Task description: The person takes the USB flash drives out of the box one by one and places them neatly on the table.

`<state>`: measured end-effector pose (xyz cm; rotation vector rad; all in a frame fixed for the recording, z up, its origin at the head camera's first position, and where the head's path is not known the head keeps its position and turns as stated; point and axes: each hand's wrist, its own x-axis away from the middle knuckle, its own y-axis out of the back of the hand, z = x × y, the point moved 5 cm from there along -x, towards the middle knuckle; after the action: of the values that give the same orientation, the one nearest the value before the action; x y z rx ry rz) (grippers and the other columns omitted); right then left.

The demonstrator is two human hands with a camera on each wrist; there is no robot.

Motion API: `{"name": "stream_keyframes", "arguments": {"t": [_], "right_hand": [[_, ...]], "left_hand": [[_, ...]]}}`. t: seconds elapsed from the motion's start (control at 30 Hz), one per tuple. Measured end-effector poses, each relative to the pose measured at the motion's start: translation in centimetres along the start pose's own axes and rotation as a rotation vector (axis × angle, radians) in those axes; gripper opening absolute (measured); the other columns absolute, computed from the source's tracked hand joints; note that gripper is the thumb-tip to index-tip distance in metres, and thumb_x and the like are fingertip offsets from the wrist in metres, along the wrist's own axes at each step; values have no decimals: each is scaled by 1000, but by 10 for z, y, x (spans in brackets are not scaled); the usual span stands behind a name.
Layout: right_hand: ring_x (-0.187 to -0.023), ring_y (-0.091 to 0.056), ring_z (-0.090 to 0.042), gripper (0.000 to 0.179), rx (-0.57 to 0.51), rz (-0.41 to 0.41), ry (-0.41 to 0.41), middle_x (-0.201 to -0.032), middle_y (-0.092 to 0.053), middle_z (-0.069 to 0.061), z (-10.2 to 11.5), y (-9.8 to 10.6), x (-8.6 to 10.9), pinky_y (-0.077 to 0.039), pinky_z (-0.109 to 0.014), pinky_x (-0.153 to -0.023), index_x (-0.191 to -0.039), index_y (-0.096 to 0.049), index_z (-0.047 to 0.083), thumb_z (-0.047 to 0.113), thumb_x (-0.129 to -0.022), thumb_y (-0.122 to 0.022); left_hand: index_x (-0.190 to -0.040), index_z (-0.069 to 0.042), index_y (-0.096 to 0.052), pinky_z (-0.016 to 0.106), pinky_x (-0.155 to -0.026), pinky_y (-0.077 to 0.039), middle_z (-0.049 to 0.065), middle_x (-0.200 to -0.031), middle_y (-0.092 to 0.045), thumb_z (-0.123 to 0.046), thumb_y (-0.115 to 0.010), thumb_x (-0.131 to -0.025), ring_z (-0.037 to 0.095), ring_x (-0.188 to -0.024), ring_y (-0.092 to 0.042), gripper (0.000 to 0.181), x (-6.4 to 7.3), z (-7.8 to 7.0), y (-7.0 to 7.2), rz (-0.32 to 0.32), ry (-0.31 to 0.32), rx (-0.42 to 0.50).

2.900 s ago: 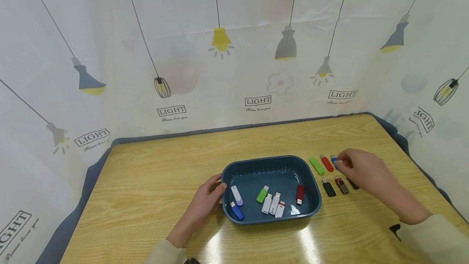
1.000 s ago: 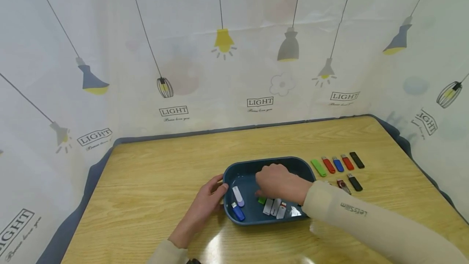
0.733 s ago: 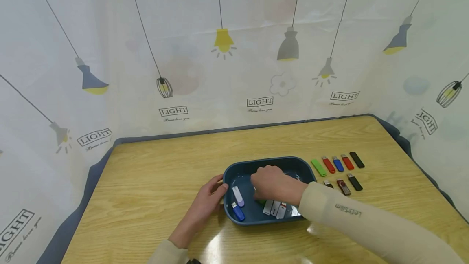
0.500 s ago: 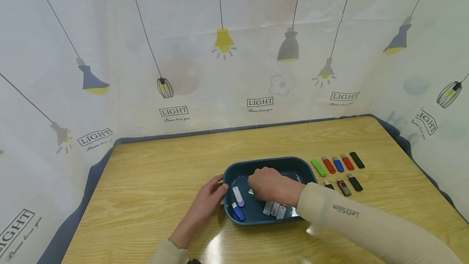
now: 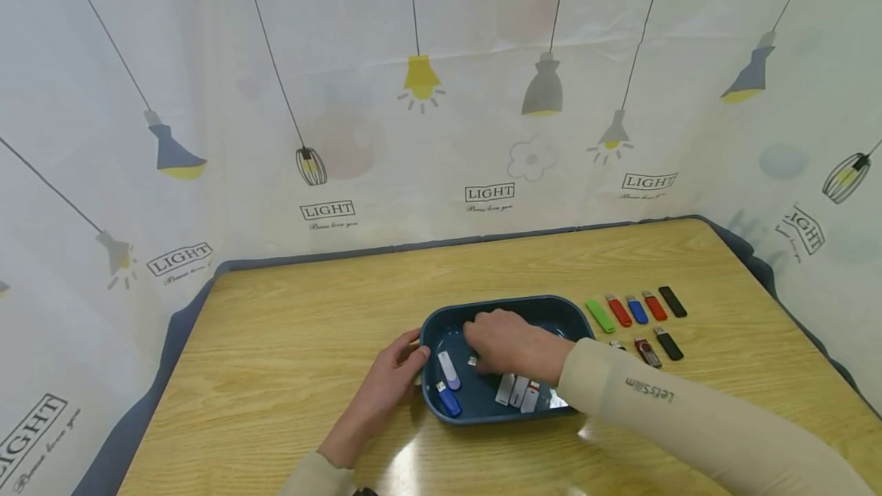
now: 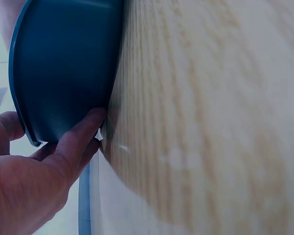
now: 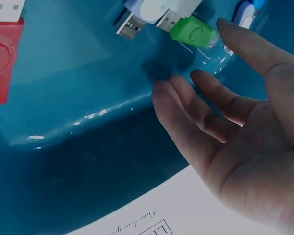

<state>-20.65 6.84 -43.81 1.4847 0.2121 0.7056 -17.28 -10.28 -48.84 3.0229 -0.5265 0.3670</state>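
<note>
A dark blue plastic basin [image 5: 475, 398] holds several USB sticks. My left hand [image 5: 389, 377] grips its left side, thumb over the rim and fingers against the outer wall. Inside the basin, my right hand [image 5: 506, 343] reaches low over the floor. In the right wrist view its fingers are spread and loosely bent, with nothing between them, and a green USB stick [image 7: 193, 32] lies just beyond the fingertips. Nearby are white USB sticks [image 5: 517, 393], a white and lilac one [image 5: 449, 370] and a blue one [image 5: 449, 401]. A red USB stick [image 7: 2, 58] is hidden by my arm in the head view.
Right of the basin, USB sticks lie on the wooden table [image 5: 289, 343] in two rows, among them a light green one [image 5: 599, 316], a blue one [image 5: 637, 310] and a black one [image 5: 672, 301]. My right sleeve [image 5: 661, 396] crosses the basin's right rim.
My right hand has come from the sticks on the table into the basin, then edged slightly left. The green stick in the basin has shifted left. My left hand stays on the rim.
</note>
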Motion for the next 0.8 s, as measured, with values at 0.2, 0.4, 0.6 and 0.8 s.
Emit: {"name": "stream_keyframes", "arguments": {"t": [0.2, 0.4, 0.6, 0.8], "right_hand": [[-83, -63, -18, 43, -14, 19, -6, -99, -67, -10, -1, -4, -1, -60, -35, -78, -121, -68, 2, 27, -90, -83], [-83, -61, -18, 34, -31, 36, 27, -96, -67, -8, 0, -6, -3, -59, -34, -79, -115, -71, 4, 23, -90, -83], [-70, -58, -13, 11, -56, 53, 61, -83, -65, -3, 2, -9, -6, -56, -28, -66, -102, -74, 6, 13, -94, -77], [-66, -57, -11, 5, -63, 53, 80, -79, -65, -2, 2, -10, -7, -54, -26, -63, -99, -74, 7, 11, -96, -74]], "left_hand": [[-159, -4, -37, 49, -99, -56, 28, -157, -40, -27, -48, -111, 40, -135, -52, 54, 0, 1, 0, -2, 3, 0], [-158, -4, -39, 48, -98, -57, 28, -155, -43, -27, -50, -110, 39, -132, -55, 54, -1, 1, 0, -6, -2, 5], [-158, -5, -39, 46, -97, -57, 27, -155, -44, -29, -50, -110, 38, -132, -56, 54, -2, 3, 1, -8, 10, -7], [-158, -6, -39, 46, -97, -57, 26, -155, -43, -31, -50, -110, 38, -132, -55, 55, -2, 3, 1, -11, 19, -22]]}}
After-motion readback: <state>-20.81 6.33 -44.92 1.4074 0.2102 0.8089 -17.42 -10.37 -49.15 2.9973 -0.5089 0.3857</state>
